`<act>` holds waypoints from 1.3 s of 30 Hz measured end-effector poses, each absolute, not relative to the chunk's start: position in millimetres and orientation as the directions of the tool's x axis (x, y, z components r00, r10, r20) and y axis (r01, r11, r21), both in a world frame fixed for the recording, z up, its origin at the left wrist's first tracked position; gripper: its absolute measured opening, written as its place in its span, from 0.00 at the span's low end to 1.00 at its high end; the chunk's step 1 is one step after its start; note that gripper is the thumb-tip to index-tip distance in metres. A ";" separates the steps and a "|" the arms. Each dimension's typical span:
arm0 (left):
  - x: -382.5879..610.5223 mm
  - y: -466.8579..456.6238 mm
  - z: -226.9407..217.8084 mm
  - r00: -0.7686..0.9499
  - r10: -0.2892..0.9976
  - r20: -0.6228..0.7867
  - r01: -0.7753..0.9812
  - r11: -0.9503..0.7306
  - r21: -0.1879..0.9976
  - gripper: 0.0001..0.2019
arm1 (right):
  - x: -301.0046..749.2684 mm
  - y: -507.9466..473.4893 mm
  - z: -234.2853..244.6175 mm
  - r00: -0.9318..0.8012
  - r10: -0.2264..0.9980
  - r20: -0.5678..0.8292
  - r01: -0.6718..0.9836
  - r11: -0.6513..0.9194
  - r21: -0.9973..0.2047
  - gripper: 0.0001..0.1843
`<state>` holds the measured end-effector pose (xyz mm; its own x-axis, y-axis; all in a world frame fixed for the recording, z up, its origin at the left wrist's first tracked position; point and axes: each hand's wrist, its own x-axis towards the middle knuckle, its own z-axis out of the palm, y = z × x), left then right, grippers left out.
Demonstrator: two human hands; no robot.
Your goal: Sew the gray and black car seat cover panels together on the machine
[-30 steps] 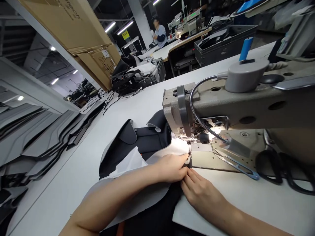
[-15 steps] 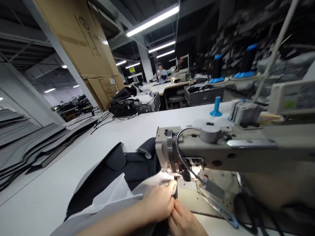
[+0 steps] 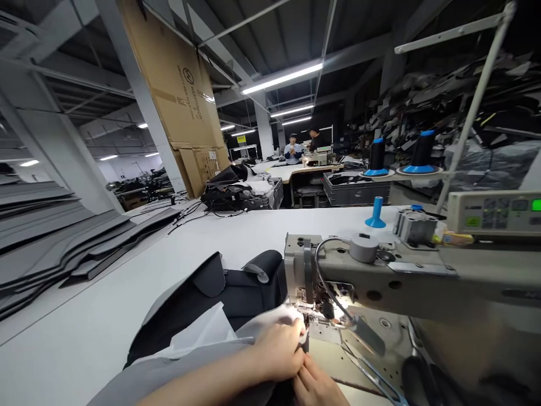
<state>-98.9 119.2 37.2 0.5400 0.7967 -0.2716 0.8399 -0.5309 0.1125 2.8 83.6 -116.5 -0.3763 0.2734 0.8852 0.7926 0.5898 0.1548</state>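
Note:
My left hand (image 3: 279, 348) is closed on the pale edge of a fabric piece (image 3: 190, 372), its fingers just in front of the lit needle area of the sewing machine (image 3: 372, 270). Below and touching it, my right hand (image 3: 318, 384) pinches a dark edge of the same fabric; its lower part is cut off by the frame. The fabric is black on its outer side, with a grey-white backing, and spreads left across the table. Its black part (image 3: 243, 293) lies behind the machine head. What sits directly under the presser foot is hidden by the fingers and glare.
Tweezers (image 3: 372, 372) and black-handled scissors (image 3: 416, 375) lie on the machine bed at right. Black thread cones (image 3: 377, 158) stand behind the machine near a blue spool holder (image 3: 376, 213). Stacked grey panels (image 3: 54, 237) fill the left. Two people (image 3: 292, 151) are in the distance.
The view has tilted up and steadied, so everything sits lower and a little further right. Both hands keep their grip on the fabric near the needle.

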 end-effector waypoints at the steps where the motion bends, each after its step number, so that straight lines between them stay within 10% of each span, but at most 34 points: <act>1: -99.2 118.8 36.9 0.545 0.796 -0.262 0.837 -0.536 0.113 0.20 | 3.3 84.4 -116.0 -0.376 0.264 0.888 0.790 0.593 0.158 0.15; 10: -99.7 117.7 38.4 0.562 0.787 -0.256 0.825 -0.555 0.106 0.21 | 8.7 88.3 -106.4 -0.396 0.232 0.888 0.743 0.650 0.161 0.12; 27: -86.9 136.0 48.4 0.589 0.613 -0.527 0.773 -0.617 0.146 0.37 | 29.1 44.1 -59.9 -0.597 0.601 0.532 0.723 0.690 0.032 0.21; 34: -93.7 148.9 40.2 0.655 0.599 -0.461 0.754 -0.552 0.356 0.29 | 25.8 40.0 -64.5 -0.581 0.613 0.536 0.736 0.677 0.024 0.23; 39: -88.9 140.7 40.5 0.587 0.644 -0.491 0.804 -0.538 0.255 0.28 | 23.0 39.9 -62.6 -0.596 0.622 0.508 0.745 0.664 0.060 0.25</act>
